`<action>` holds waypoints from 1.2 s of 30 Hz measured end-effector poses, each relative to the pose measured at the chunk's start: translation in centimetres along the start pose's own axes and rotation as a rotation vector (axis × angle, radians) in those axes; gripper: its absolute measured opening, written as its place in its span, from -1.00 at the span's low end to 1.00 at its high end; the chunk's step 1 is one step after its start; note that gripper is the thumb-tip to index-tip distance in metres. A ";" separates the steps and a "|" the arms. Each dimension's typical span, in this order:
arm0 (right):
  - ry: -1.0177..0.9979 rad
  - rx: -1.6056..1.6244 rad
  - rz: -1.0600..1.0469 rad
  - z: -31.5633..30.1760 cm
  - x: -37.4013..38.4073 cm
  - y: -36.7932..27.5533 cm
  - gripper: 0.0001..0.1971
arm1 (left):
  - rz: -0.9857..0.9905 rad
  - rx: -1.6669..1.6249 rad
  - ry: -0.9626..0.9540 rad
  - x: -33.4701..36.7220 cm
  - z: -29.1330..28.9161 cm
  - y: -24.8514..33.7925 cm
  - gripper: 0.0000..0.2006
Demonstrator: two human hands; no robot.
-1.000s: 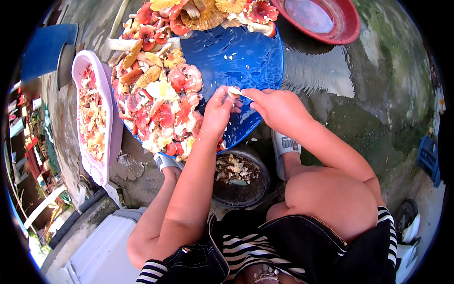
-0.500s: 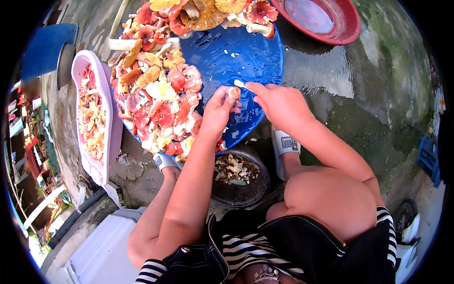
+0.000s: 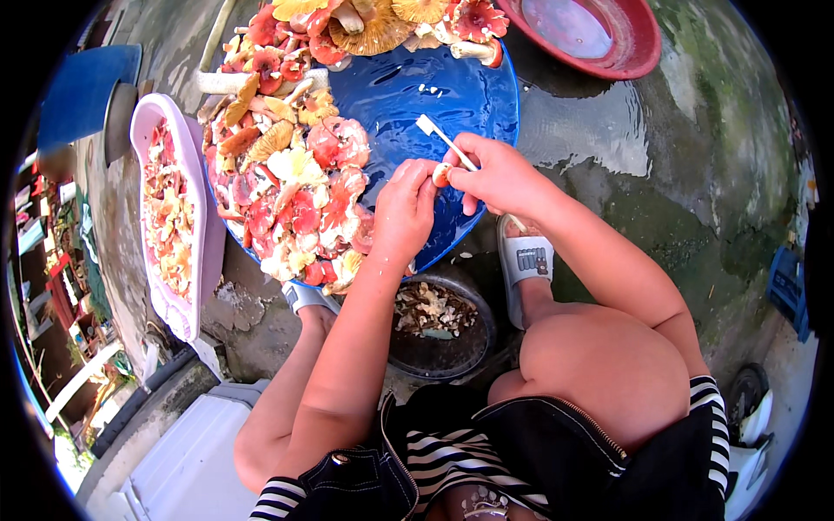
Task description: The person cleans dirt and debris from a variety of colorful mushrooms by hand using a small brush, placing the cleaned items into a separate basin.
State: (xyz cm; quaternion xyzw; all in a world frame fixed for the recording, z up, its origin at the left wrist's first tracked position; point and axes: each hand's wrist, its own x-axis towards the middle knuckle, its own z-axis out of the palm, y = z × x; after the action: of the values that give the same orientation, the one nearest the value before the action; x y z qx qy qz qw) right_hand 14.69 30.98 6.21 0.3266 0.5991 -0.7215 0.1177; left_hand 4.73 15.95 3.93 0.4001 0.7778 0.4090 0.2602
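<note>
Over the blue basin of water, my two hands meet at a small reddish mushroom. My left hand pinches it between closed fingertips. In my right hand is a white toothbrush, its bristle head pointing up and to the left, away from the mushroom. The right thumb and fingertips also touch the mushroom. Beside my left hand, a heap of red and yellow mushrooms fills the basin's left part. Some white bits float on the water.
A pink tub holding mushroom pieces stands at the left. Below the blue basin sits a dark bowl with scraps. The red basin is at the far right, on wet concrete. A white lidded box lies near left.
My right hand has come down and left to the mushroom. The toothbrush has swung so its head points up and left. My left hand has shifted slightly, still on the mushroom.
</note>
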 end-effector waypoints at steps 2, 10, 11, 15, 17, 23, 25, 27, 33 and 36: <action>-0.012 -0.001 0.016 -0.1 -0.1 -0.1 -0.84 | 0.018 0.044 -0.012 0.0 0.0 0.0 -0.90; -0.067 0.033 0.029 -0.4 0.1 0.1 -0.84 | 0.035 0.022 -0.017 -0.3 -0.1 -0.3 -0.88; -0.073 0.033 0.032 -0.5 0.2 0.2 -0.84 | 0.045 0.040 -0.021 -0.3 -0.2 -0.3 -0.88; -0.107 0.131 0.034 -0.7 0.4 0.3 -0.85 | 0.075 0.068 -0.029 -0.4 -0.6 -0.4 -0.88; -0.121 0.092 0.031 -0.8 0.5 0.5 -0.85 | 0.112 0.091 -0.031 -0.4 -0.6 -0.5 -0.87; -0.118 0.108 0.038 -0.7 0.5 0.4 -0.87 | 0.171 0.115 -0.020 -0.3 -0.8 -0.7 -0.85; -0.118 0.098 0.036 -0.7 0.6 0.4 -0.87 | 0.181 0.116 -0.018 -0.3 -0.7 -0.7 -0.84; -0.119 0.099 0.033 -0.8 0.6 0.6 -0.87 | 0.165 0.111 -0.012 -0.3 -0.7 -0.7 -0.84; -0.095 0.059 0.034 -0.7 0.7 0.6 -0.89 | 0.138 0.101 -0.018 -0.2 -0.8 -0.3 -0.85; -0.081 0.098 0.025 -0.5 0.5 0.4 -0.90 | 0.140 0.130 -0.011 -0.1 -0.9 -0.4 -0.86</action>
State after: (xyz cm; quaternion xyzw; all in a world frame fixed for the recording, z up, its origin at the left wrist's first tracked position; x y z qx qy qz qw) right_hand 14.71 31.48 5.56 0.3099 0.5534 -0.7612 0.1349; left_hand 4.00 15.31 4.03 0.4719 0.7714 0.3724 0.2087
